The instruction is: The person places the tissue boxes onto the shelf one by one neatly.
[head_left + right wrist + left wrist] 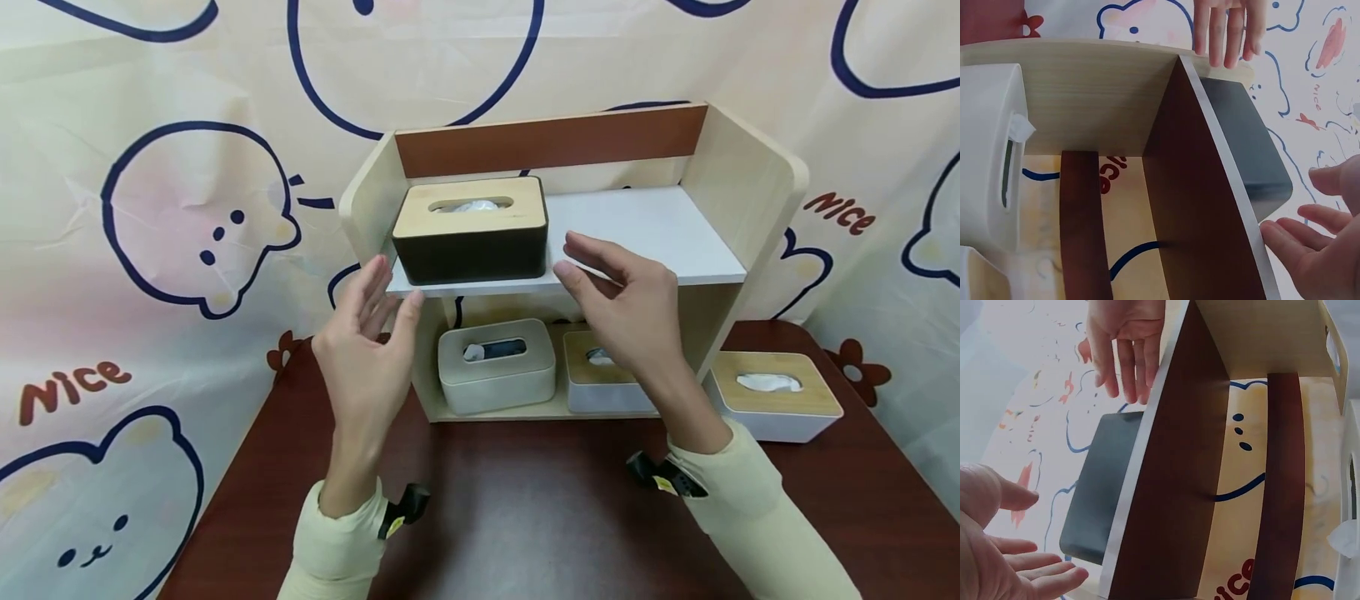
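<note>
Empty left hand and right hand are flanking the black tissue box, best steadied evenly at the shelf's front edge.

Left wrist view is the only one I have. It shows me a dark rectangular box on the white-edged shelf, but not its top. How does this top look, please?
Observer: The black rectangular box has a pale, flat, wood-coloured lid.
Operator: Thank you. At my right edge I see a rounded off-white box. Does it stand alone?
Observer: No, a rectangular white box with a wood-coloured top stands beside it.
Operator: And is some box outside the pale wood-coloured shelf unit?
Observer: Yes, another white box, also with wood-coloured top, stands on the dark red-brown table.
</note>
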`<action>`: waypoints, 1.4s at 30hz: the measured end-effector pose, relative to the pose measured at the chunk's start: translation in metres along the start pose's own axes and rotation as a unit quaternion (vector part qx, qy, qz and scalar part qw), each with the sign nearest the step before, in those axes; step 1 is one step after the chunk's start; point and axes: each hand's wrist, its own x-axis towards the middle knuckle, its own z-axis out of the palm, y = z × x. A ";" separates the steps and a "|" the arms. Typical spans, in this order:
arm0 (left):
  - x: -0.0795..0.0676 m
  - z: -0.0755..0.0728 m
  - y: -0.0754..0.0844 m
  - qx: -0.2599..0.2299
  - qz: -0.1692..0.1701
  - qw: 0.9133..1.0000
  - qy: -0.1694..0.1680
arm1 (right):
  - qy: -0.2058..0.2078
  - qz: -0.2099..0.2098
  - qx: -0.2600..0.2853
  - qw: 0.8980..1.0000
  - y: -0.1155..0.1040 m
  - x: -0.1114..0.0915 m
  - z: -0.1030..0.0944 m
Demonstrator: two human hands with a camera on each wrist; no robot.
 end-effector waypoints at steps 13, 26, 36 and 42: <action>-0.039 0.004 -0.013 -0.009 0.028 0.996 -0.080 | 0.059 -0.020 0.078 0.995 0.034 -0.048 -0.010; -0.063 0.022 -0.035 0.026 0.017 0.988 -0.153 | 0.030 0.061 0.032 0.997 0.072 -0.086 -0.020; -0.085 0.050 -0.045 0.032 -0.006 0.977 -0.209 | 0.026 0.086 0.006 0.996 0.106 -0.114 -0.034; -0.094 0.067 -0.047 0.026 -0.020 0.970 -0.240 | 0.030 0.099 -0.023 0.994 0.125 -0.127 -0.043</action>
